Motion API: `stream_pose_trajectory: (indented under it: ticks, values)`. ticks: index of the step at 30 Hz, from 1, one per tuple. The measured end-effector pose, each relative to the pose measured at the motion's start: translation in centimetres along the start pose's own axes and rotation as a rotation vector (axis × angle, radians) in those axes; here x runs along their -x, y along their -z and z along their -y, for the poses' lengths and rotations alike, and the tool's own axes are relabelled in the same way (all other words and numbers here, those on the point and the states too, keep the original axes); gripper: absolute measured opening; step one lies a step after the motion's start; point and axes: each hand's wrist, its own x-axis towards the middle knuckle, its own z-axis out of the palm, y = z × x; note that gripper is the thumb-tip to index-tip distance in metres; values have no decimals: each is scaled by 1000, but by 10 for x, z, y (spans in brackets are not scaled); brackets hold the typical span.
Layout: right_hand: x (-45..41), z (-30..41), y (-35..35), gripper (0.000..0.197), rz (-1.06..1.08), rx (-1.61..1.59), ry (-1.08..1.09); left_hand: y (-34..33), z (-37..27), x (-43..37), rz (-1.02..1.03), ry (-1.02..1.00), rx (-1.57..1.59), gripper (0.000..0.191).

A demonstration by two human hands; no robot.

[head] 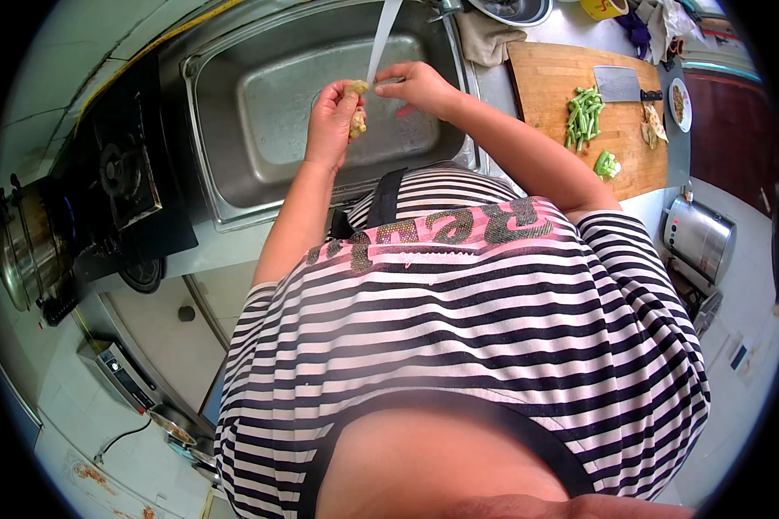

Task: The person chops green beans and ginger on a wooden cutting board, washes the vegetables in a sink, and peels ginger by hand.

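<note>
A stainless steel sink lies before me, with a stream of water falling into it near the tap. My left hand is closed around a knobby, yellowish piece of ginger root, whose upper end sticks out between thumb and fingers beside the stream. Just right of the water, my right hand holds nothing. Its fingers are spread and point towards the ginger without touching it. Both hands are above the sink basin.
Right of the sink, a wooden cutting board bears a cleaver, cut green beans and a chopped green-and-white vegetable. A cloth lies by the sink's corner. At left, a steel pot stands on the gas stove.
</note>
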Motion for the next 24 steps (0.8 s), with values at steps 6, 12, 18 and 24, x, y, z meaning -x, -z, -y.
stream_pose_trajectory:
  ticks: [6, 12, 18, 24]
  values:
    - [7, 37, 4, 28, 152, 221, 14, 10, 11, -13, -26, -229, -386, 14]
    - [-6, 20, -6, 28, 176, 23, -74, 4, 10, -16, -69, -415, -779, 10]
    - [-9, 6, -5, 21, 143, -253, -103, 0, 5, -14, -89, -437, -781, 10]
    - [-5, 9, 1, 26, 220, -446, -125, 5, 14, -21, -62, -312, -482, 11]
